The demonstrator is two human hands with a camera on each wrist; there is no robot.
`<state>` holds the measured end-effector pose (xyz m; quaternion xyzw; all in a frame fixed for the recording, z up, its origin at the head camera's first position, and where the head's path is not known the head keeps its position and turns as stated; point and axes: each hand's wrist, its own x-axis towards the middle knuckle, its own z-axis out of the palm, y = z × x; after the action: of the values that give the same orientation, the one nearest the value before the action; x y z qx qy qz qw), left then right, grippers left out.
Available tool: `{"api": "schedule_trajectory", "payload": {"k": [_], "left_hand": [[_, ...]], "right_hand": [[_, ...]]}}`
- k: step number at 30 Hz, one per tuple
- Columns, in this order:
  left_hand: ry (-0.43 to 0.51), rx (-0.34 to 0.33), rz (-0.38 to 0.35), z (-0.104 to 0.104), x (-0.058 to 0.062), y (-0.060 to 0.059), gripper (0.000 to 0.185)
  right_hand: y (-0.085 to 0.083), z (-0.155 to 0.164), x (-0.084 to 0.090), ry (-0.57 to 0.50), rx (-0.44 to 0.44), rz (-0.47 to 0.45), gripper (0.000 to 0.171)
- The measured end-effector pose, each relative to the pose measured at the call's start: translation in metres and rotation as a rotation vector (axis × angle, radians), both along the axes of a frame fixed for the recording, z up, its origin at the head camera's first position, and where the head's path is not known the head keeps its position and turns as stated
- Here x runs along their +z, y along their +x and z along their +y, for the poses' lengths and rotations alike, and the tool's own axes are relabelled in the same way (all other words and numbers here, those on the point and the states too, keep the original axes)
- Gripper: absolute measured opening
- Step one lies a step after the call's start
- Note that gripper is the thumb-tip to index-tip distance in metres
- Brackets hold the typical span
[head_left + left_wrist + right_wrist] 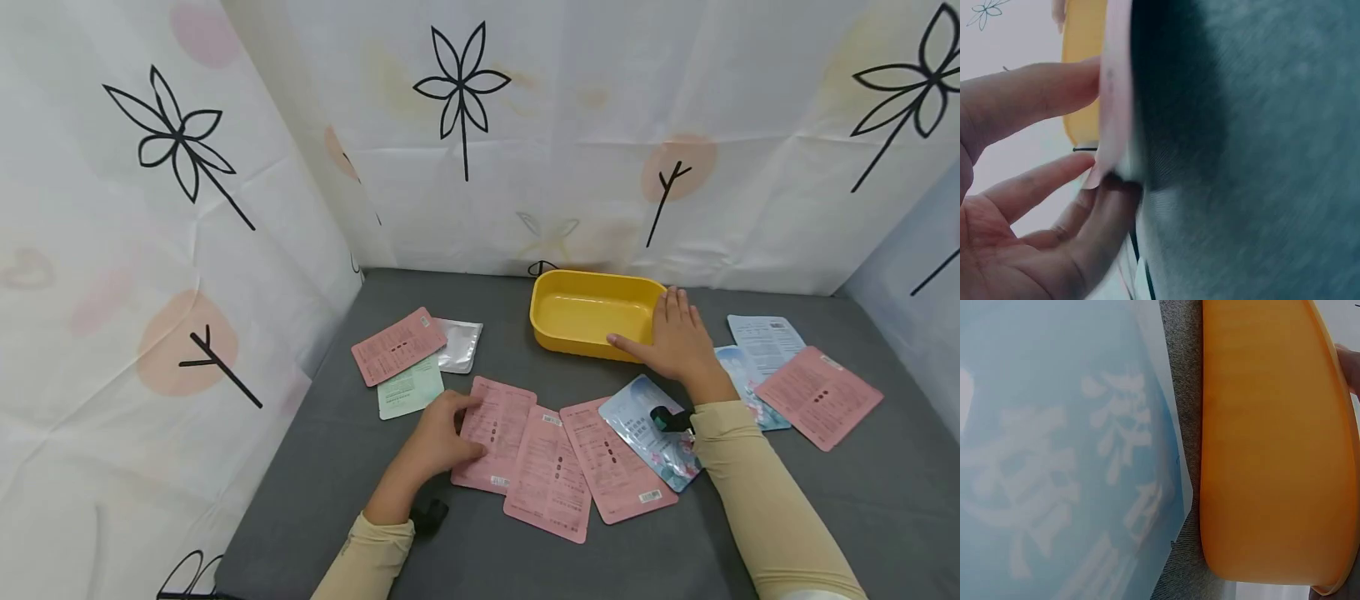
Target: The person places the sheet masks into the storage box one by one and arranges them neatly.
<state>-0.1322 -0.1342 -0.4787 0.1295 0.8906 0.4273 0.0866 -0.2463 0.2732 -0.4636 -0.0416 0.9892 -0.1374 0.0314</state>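
Observation:
My left hand (pixel 441 435) pinches the left edge of a pink sachet (pixel 501 417) printed with small text. In the left wrist view this pink sachet (pixel 1117 94) stands edge-on, with a finger reaching behind it. My right hand (pixel 681 343) rests on the right end of a yellow plastic bin (pixel 577 343), fingers straight and thumb spread over the front rim. Under the right wrist lies a blue sachet (pixel 645 417), overlapping a pink sachet (pixel 607 458). Another pink sachet (pixel 551 479) lies between the two pink ones.
At the left are a pink sachet (pixel 397 346), a green sachet (pixel 408 387) and a silver sachet (pixel 465 346). At the right lie a pink sachet (pixel 821 398) and blue-white sachets (pixel 768 342). A patterned white cloth (pixel 570 192) stands behind the grey table (pixel 465 558).

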Motion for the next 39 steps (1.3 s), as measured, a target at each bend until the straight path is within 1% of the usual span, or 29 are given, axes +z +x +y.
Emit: {"api": "schedule_trajectory", "payload": {"k": [4,8,13,16,22,26,32,39], "left_hand": [[0.061,0.035,-0.006,-0.005,0.002,0.000,0.064],[0.098,0.058,0.017,-0.008,0.006,-0.001,0.062],[0.175,0.072,0.088,-0.012,0.012,-0.003,0.062],[0.215,0.065,0.135,-0.013,0.014,-0.007,0.061],[0.270,0.086,0.184,-0.014,0.022,-0.016,0.061],[0.300,0.123,0.208,-0.010,0.030,-0.022,0.061],[0.367,0.179,0.212,0.001,0.043,-0.027,0.059],[0.445,0.167,0.304,0.014,0.054,-0.037,0.056]], "right_hand": [[0.000,0.000,-0.001,-0.005,0.004,0.004,0.136],[0.000,0.001,-0.002,-0.006,0.005,0.005,0.135],[0.001,-0.001,0.000,-0.006,0.004,0.008,0.134],[0.002,-0.003,0.001,-0.003,0.005,0.003,0.133],[0.002,-0.003,0.001,0.000,-0.001,0.003,0.133],[0.001,-0.002,0.001,0.001,-0.003,0.015,0.133],[0.003,-0.001,0.002,-0.006,-0.002,0.028,0.133],[0.004,-0.002,0.000,-0.006,0.000,0.029,0.133]]}}
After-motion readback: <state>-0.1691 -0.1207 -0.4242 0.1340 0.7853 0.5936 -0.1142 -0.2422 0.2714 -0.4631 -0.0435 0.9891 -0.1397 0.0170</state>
